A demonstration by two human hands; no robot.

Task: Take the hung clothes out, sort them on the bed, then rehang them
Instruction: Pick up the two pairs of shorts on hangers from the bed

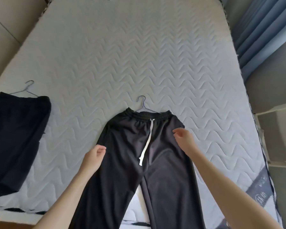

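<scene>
Black drawstring trousers (127,156) lie flat on the white quilted mattress (130,55), waistband away from me, with a thin wire hanger (143,105) poking out of the waist. A white drawstring (147,142) runs down the front. My left hand (93,157) hovers at the trousers' left edge, fingers loosely curled and holding nothing. My right hand (182,138) is over the right hip of the trousers, fingers apart and empty. A second dark garment (15,138) lies at the left edge of the bed on its own wire hanger (26,91).
Blue curtains (261,30) hang along the right side of the bed. White shelving (277,138) stands at the right. A beige wall or headboard (5,30) borders the left. The trouser legs run off the near edge of the bed.
</scene>
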